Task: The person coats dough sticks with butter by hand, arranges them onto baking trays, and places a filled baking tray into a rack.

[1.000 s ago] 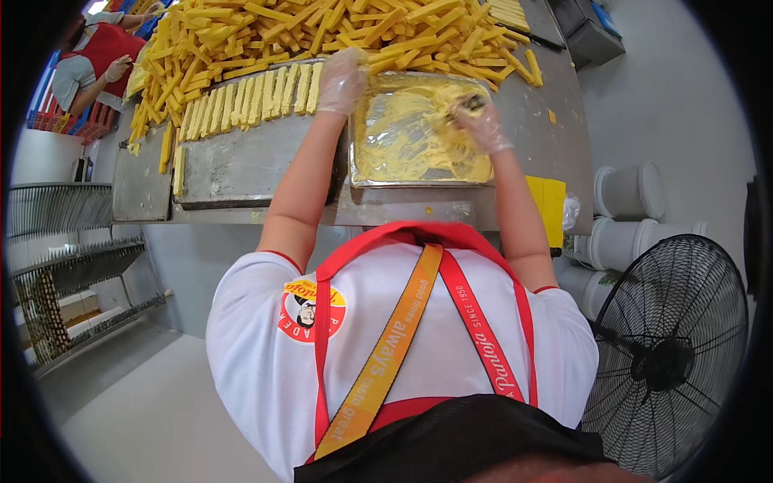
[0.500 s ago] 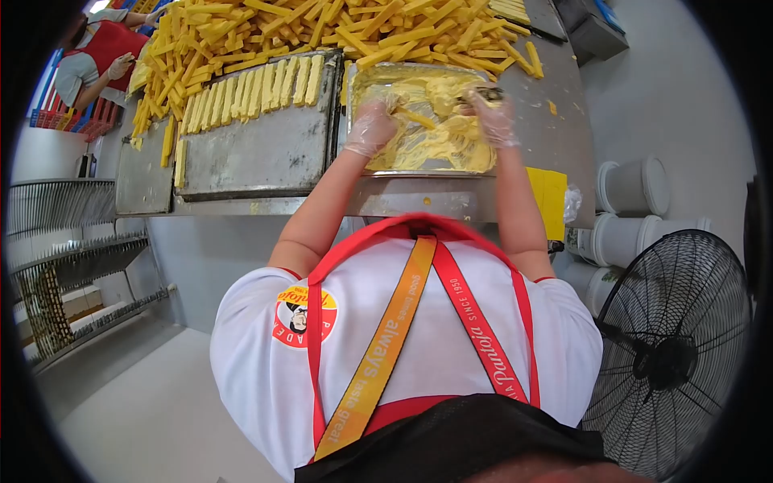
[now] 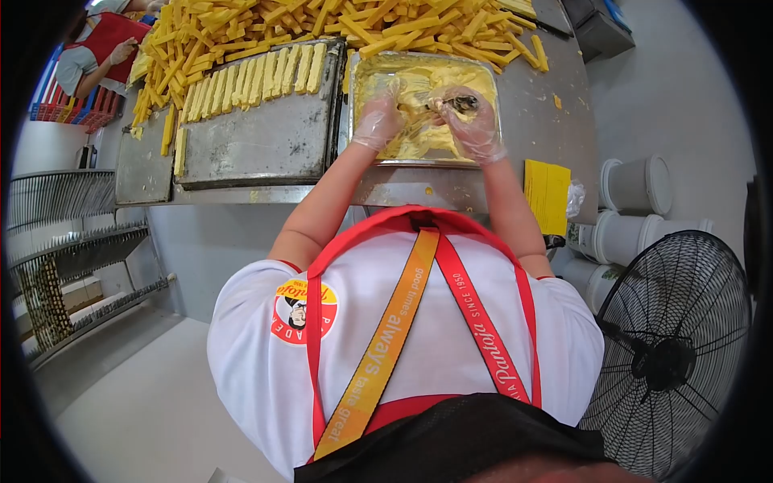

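A metal tray (image 3: 497, 121) at the table's front holds soft yellow cream (image 3: 435, 76), smeared thick and uneven. Inside its left part my left hand (image 3: 380, 118), in a clear plastic glove, is closed round a yellow cake stick, which is mostly hidden now. My right hand (image 3: 473, 127), gloved alike, grips a small spreading tool (image 3: 465, 102) with a dark handle; its working end points toward my left hand, over the cream. To the left, cream-coated sticks (image 3: 250, 78) lie in a row along the back of a dark baking sheet (image 3: 258, 149).
A big heap of bare yellow sticks (image 3: 266, 24) covers the table's back. A yellow pad (image 3: 547, 197) hangs at the front edge. White buckets (image 3: 636, 184) and a black fan (image 3: 664, 362) stand at right, a metal rack (image 3: 72, 233) at left. Another person (image 3: 105, 52) works at the far left.
My right hand has moved left and slightly down, bringing the spreading tool close to my left hand. The left hand has shifted only slightly; the stick that stuck out from it is now mostly hidden.
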`<state>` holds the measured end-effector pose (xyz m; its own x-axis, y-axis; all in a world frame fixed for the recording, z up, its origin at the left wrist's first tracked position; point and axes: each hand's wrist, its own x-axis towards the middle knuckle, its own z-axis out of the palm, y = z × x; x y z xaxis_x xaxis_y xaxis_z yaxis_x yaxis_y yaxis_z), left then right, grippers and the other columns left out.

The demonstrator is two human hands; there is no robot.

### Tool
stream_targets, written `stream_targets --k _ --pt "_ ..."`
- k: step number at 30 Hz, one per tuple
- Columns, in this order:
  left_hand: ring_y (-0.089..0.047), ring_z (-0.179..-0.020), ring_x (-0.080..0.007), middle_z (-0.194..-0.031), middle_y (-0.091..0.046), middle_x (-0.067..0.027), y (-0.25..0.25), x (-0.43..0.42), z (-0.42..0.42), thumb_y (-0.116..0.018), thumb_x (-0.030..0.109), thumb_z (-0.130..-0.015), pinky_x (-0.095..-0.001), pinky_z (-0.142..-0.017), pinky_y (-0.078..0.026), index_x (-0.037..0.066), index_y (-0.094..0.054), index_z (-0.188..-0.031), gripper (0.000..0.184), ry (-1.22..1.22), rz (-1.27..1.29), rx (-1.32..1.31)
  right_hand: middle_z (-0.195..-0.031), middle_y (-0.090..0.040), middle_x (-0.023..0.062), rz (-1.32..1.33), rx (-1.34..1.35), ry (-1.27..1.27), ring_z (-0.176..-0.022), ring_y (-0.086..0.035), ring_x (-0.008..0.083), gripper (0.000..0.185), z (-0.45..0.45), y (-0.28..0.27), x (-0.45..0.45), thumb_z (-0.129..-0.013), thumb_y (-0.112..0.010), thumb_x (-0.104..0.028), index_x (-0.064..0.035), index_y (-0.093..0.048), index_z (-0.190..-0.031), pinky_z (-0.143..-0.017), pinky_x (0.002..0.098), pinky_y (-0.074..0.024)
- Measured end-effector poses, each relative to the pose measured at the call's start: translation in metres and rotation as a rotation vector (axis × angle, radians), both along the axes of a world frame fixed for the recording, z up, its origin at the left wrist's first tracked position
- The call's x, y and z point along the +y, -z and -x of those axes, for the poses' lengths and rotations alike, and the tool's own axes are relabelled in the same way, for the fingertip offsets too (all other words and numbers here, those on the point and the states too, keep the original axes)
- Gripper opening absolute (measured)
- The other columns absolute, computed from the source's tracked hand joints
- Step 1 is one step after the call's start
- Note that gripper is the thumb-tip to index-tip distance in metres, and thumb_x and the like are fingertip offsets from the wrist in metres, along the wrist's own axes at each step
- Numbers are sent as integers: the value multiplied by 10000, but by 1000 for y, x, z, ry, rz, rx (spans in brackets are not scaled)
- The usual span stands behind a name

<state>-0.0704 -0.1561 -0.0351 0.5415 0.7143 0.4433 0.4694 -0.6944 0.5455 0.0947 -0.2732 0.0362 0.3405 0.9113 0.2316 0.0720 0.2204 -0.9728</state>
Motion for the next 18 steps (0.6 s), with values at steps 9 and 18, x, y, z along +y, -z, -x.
stream_targets --k 9,18 --pt "-628 -932 -413 -1045 -653 -230 -6 4 6 -612 33 -726 -468 -817 -517 84 -586 -1239 516 3 143 34 -819 -681 145 144 171 190 -626 -688 218 163 -45 29 13 -880 -690 -58 55 -629 -982 -574 312 -604" --pt "-617 -925 -441 -1036 -642 -263 -15 2 12 -631 53 -724 -481 -801 -508 36 -635 -1115 391 48 145 15 -859 -682 145 286 61 278 -658 -695 233 188 -45 32 7 -896 -677 -85 48 -611 -1012 -581 349 -603"
